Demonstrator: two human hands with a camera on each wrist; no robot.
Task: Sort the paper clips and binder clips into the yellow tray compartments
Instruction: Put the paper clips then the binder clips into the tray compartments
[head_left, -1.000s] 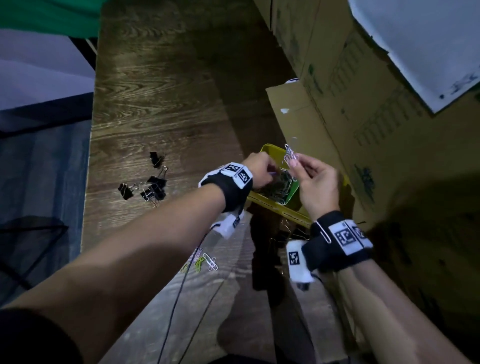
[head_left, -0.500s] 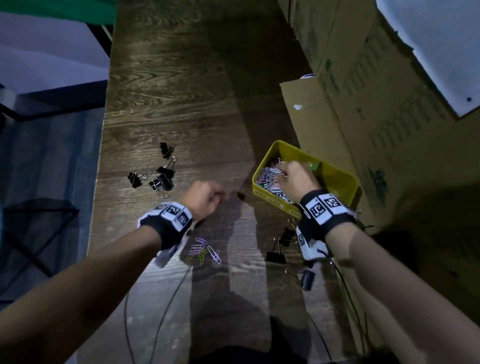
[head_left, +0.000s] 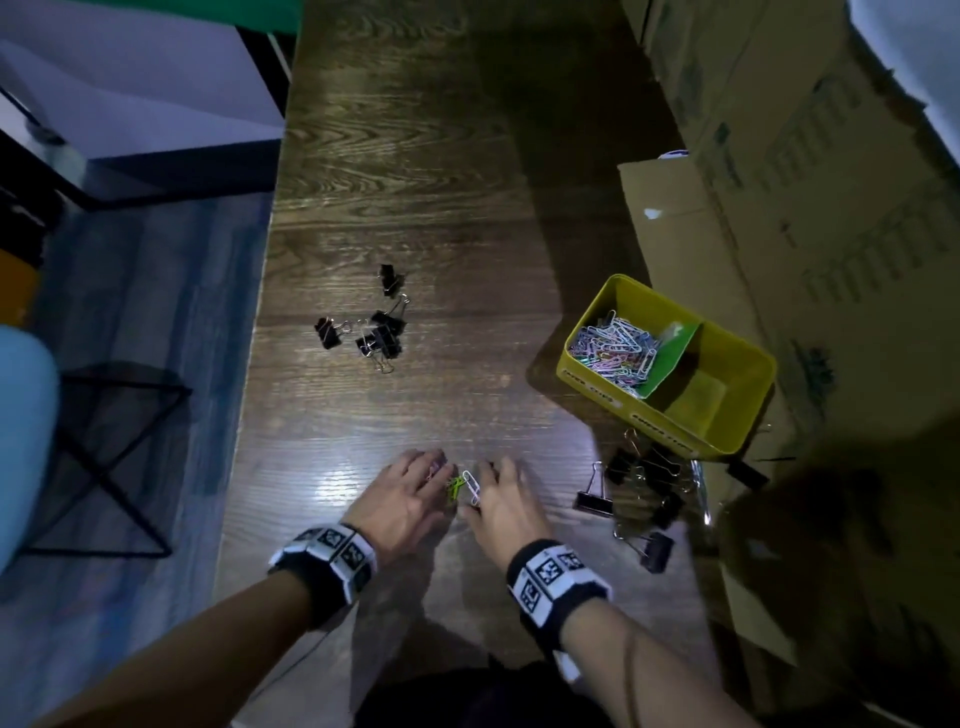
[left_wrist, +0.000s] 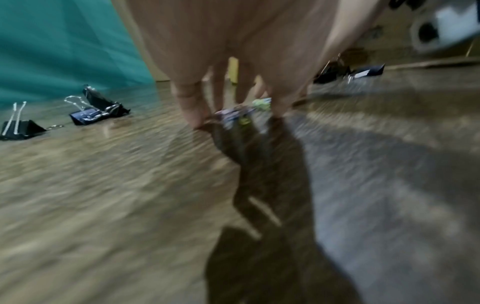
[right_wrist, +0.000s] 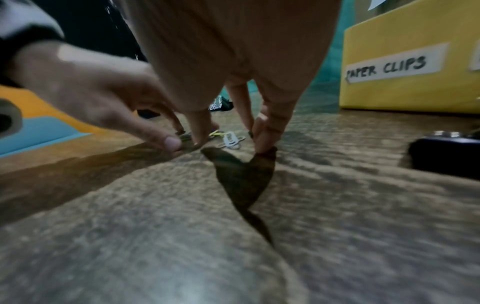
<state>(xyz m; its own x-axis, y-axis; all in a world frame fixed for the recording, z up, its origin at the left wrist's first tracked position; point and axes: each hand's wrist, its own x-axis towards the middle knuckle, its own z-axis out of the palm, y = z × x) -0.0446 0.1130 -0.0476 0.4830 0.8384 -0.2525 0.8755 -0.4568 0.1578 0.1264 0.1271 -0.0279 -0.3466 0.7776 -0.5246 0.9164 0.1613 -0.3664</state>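
Note:
A few loose paper clips (head_left: 464, 487), white, green and purple, lie on the wooden table near its front edge. My left hand (head_left: 439, 480) touches the table on their left, fingers stretched down onto the purple ones (left_wrist: 233, 114). My right hand (head_left: 485, 488) stands on their right, fingertips on the wood either side of a white clip (right_wrist: 231, 139). Neither hand has lifted a clip. The yellow tray (head_left: 587, 371) sits at the right; its left compartment, labelled "PAPER CLIPS" (right_wrist: 387, 69), holds a heap of coloured paper clips (head_left: 615, 348). A green divider (head_left: 672, 358) separates the bare right compartment.
Several black binder clips (head_left: 376, 330) lie left of centre on the table. Another bunch of binder clips (head_left: 641, 493) lies in front of the tray, right of my right hand. Cardboard boxes (head_left: 779, 208) line the right side. The table's left edge (head_left: 249, 364) drops to the floor.
My right hand has left the tray's paper-clip compartment and dropped to the loose clips near the front. My left hand has come back and down to the same clips.

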